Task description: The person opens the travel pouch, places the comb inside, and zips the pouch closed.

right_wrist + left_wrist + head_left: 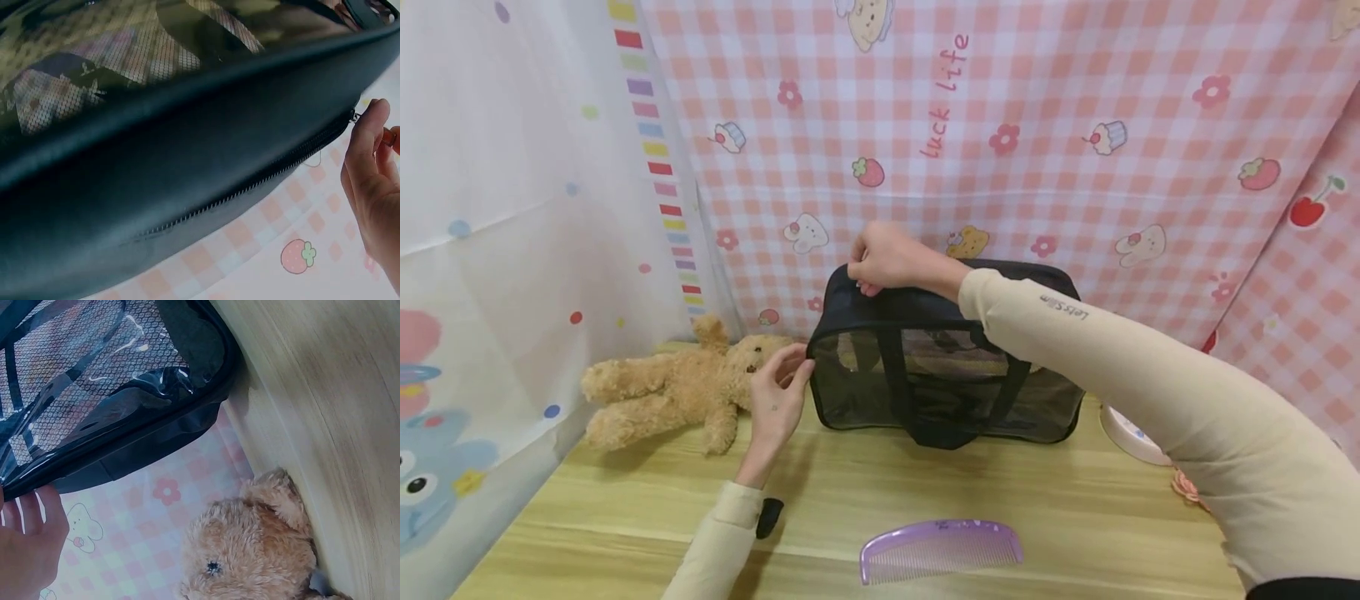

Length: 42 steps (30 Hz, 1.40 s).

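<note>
A black bag [850, 406] with clear and mesh side panels stands on the table, its strap handle hanging down the front. On top, my right hand [887, 257] pinches the zipper pull [354, 117] between thumb and fingers near the left end. From that pull the zipper [215, 203] runs back along the top, its teeth showing beside a dark gap. My left hand [777, 402] grips the bag's upper left corner, fingers along the black edge in the left wrist view. Right behind that hand lies a tan teddy bear [688, 387], its head partly covered by the fingers.
A purple comb [940, 546] lies at the front of the wooden table [827, 500]. Beside the left sleeve is a small black object [769, 517]. A round white item [1131, 437] and a pink flower-shaped piece [1185, 486] show under the right forearm. Checked cloth [1000, 200] hangs behind.
</note>
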Each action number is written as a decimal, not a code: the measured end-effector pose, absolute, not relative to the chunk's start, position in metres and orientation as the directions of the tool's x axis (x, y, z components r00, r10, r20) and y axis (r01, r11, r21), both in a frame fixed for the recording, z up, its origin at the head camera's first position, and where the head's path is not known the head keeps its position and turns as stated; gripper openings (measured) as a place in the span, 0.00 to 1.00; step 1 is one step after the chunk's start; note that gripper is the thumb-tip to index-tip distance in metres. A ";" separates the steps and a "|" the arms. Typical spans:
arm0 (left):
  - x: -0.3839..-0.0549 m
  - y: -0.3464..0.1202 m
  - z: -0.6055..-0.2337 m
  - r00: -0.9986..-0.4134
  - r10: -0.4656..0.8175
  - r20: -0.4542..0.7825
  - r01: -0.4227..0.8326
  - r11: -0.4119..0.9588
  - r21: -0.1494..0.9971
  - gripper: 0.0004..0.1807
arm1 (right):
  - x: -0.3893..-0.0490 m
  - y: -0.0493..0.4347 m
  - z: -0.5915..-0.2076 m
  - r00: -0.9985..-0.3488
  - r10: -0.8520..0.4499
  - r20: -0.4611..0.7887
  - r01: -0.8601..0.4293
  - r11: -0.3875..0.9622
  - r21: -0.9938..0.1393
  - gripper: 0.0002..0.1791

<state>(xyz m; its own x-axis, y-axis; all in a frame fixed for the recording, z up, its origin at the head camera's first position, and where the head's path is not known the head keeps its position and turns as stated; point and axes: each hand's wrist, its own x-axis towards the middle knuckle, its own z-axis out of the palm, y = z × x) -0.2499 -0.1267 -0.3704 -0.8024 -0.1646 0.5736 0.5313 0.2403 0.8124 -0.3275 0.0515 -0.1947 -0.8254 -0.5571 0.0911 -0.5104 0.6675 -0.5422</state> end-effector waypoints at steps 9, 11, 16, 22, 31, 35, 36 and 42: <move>-0.251 -0.126 -0.372 -0.800 -0.161 0.578 0.537 0.239 0.809 0.11 | -0.300 0.066 -0.201 -0.657 -0.754 -0.025 -0.599 0.542 -0.590 0.10; -0.251 -0.126 -0.372 -0.797 -0.162 0.581 0.540 0.239 0.807 0.11 | -0.287 0.072 -0.208 -0.602 -0.798 -0.038 -0.627 0.502 -0.596 0.09; -0.251 -0.126 -0.372 -0.793 -0.173 0.584 0.543 0.235 0.806 0.11 | -0.256 0.088 -0.239 -0.542 -0.840 -0.020 -0.677 0.451 -0.582 0.09; -0.250 -0.127 -0.374 -0.790 -0.171 0.589 0.546 0.240 0.802 0.11 | -0.231 0.117 -0.301 -0.588 -0.809 0.010 -0.676 0.485 -0.555 0.13; -0.251 -0.124 -0.376 -0.749 -0.169 0.641 0.593 0.262 0.762 0.11 | -0.198 0.145 -0.380 -0.679 -0.732 -0.048 -0.623 0.610 -0.491 0.19; -0.251 -0.124 -0.379 -0.725 -0.174 0.666 0.610 0.285 0.739 0.11 | -0.186 0.154 -0.401 -0.730 -0.679 -0.082 -0.581 0.679 -0.449 0.21; -0.252 -0.123 -0.380 -0.720 -0.172 0.672 0.615 0.290 0.733 0.11 | -0.184 0.156 -0.405 -0.744 -0.663 -0.084 -0.568 0.693 -0.444 0.21; -0.254 -0.121 -0.381 -0.695 -0.174 0.697 0.634 0.309 0.709 0.10 | -0.179 0.175 -0.425 -0.800 -0.593 -0.093 -0.482 0.727 -0.490 0.15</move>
